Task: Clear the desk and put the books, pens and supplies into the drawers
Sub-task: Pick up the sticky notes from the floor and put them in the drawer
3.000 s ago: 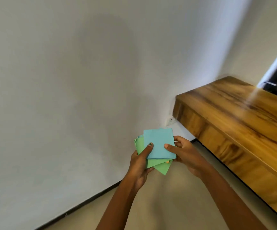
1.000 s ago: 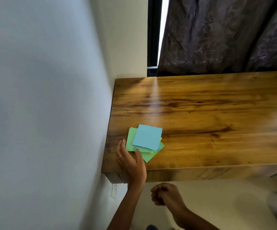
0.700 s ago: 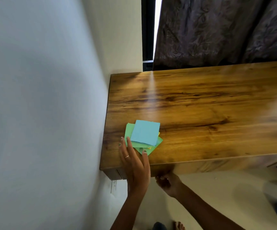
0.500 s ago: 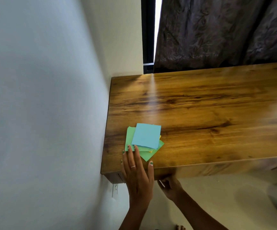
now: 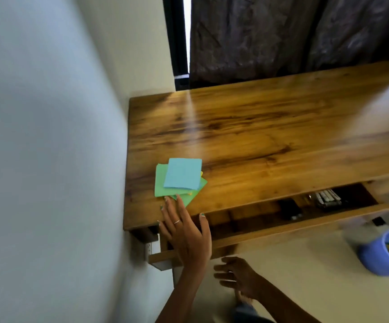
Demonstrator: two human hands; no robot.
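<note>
A small stack of paper notes (image 5: 179,179), blue on top of green with a yellow edge showing, lies on the wooden desk (image 5: 270,141) near its front left corner. My left hand (image 5: 185,231) lies flat with straight fingers, its fingertips touching the stack's near edge. The drawer (image 5: 282,226) under the desktop stands pulled out. Inside it I see a dark object (image 5: 290,208) and a pack of pens or markers (image 5: 327,198). My right hand (image 5: 235,273) hovers below the drawer front, fingers spread, holding nothing.
A white wall (image 5: 49,159) runs along the desk's left side, with a socket (image 5: 148,248) under the desktop. Dark curtains (image 5: 282,36) hang behind the desk. A blue plastic bucket (image 5: 384,252) with coloured items stands on the floor at right.
The notes went from both hands onto the desk. My right hand pulled the drawer out from under the desktop and let go; my left hand stays at the notes' edge.
</note>
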